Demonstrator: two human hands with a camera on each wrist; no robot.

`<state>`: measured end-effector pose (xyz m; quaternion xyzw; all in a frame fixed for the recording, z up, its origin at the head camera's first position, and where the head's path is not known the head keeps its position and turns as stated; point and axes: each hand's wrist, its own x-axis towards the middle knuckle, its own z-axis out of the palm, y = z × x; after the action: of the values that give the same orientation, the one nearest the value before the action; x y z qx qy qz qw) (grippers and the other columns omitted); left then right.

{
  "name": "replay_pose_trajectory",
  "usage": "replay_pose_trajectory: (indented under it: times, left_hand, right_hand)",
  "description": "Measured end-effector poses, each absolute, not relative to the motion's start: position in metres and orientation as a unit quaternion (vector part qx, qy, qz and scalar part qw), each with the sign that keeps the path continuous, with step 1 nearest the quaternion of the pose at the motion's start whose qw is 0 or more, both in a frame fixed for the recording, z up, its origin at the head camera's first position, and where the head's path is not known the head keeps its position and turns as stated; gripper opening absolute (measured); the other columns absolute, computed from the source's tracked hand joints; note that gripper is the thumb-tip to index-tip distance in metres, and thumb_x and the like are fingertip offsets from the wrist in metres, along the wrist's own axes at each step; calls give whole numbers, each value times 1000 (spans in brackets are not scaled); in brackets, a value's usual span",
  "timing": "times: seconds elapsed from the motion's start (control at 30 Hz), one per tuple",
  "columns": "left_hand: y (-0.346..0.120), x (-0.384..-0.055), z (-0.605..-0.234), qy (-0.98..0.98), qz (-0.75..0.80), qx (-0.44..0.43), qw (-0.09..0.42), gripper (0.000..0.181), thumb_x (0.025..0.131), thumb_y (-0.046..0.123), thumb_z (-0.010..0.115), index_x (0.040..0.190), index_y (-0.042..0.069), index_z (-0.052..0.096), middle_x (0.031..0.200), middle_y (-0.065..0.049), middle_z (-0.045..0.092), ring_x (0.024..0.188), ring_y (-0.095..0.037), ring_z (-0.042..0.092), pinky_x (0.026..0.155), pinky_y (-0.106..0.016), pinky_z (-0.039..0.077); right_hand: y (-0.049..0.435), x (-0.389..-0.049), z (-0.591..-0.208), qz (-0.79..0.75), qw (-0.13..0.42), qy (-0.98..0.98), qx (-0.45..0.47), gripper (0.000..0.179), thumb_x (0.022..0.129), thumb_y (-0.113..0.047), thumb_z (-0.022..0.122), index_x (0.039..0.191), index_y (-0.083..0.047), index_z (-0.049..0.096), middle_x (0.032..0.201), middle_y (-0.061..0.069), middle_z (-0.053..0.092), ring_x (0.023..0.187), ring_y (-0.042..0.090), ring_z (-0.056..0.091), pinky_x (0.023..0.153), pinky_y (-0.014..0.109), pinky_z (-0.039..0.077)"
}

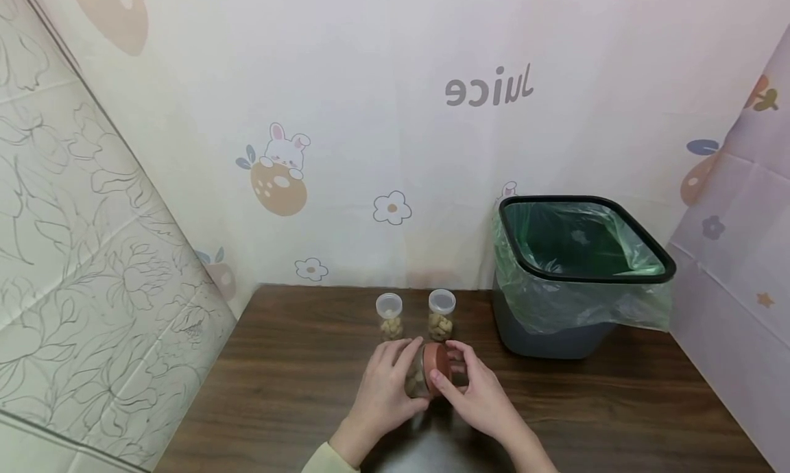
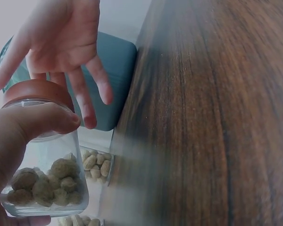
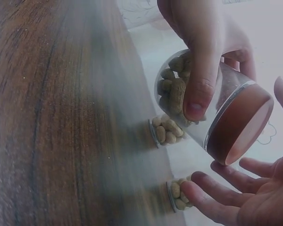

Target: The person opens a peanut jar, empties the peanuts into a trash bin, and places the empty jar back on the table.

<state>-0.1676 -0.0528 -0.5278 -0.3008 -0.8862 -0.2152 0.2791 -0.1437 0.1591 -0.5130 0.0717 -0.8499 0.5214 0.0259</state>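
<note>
My left hand (image 1: 384, 392) grips a clear glass jar (image 2: 49, 186) by its body, the thumb across the near side. Inside lie what look like unshelled peanuts (image 3: 177, 92). A reddish-brown lid (image 3: 240, 123) sits on the jar, which is tilted above the table with its lid toward the right. My right hand (image 1: 484, 399) is at the lid end, fingers spread and loosely bent around it without closing. Whether a fingertip touches the lid is hard to tell. Behind the hands stand two small clear jars, the left one (image 1: 389, 314) and the right one (image 1: 441, 314), both with translucent lids and similar nuts.
A grey bin (image 1: 555, 336) with a black rim and a green plastic liner stands at the back right of the brown wooden table (image 1: 278, 391). Patterned cloth (image 1: 345, 116) hangs behind the table and along its sides.
</note>
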Motion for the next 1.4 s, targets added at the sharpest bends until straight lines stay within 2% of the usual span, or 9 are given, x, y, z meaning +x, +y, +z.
replay_pose_trajectory:
  times: [0.17, 0.43, 0.7, 0.97, 1.13, 1.4]
  left_hand:
    - [-53, -168, -529, -886, -211, -301, 281, 108, 56, 43, 109, 150, 15, 63, 135, -6, 67, 122, -26, 64, 99, -45, 58]
    - [-52, -167, -529, -888, -208, -301, 278, 107, 57, 43, 109, 150, 14, 64, 135, -6, 67, 123, -26, 63, 99, -46, 59]
    - [-53, -167, -527, -891, -208, -299, 269, 107, 59, 43, 108, 151, 15, 63, 136, -6, 67, 123, -26, 63, 101, -46, 58]
    - [-53, -167, -526, -890, -222, -299, 262, 105, 59, 43, 108, 150, 15, 63, 137, -6, 67, 124, -26, 63, 101, -47, 58]
    - [-53, -166, -525, -892, -223, -300, 255, 106, 60, 43, 108, 151, 15, 62, 137, -6, 67, 124, -26, 63, 101, -47, 58]
    - [-55, -167, -524, -889, -238, -313, 233, 106, 59, 39, 108, 151, 13, 62, 138, -6, 67, 124, -25, 63, 101, -44, 58]
  right_hand:
    - [157, -144, -514, 524, 27, -848, 77, 60, 102, -35, 80, 149, -7, 56, 128, 10, 71, 113, 30, 73, 77, 29, 63]
    - [155, -145, -512, 527, 17, -847, 57, 60, 100, -38, 82, 148, -11, 58, 126, 7, 72, 115, 25, 72, 79, 23, 60]
    - [156, -145, -512, 541, 15, -839, 56, 62, 97, -39, 85, 146, -13, 59, 127, 7, 72, 116, 22, 71, 81, 24, 60]
    - [158, -145, -512, 542, 21, -838, 66, 66, 93, -37, 89, 148, -15, 60, 130, 6, 70, 117, 21, 71, 92, 29, 61]
    - [160, -144, -510, 538, 19, -839, 80, 70, 92, -36, 90, 150, -14, 59, 134, 6, 69, 122, 25, 69, 97, 33, 60]
    - [169, -143, -509, 535, 33, -831, 152, 74, 89, -33, 94, 151, -21, 56, 140, 4, 66, 127, 30, 65, 100, 44, 60]
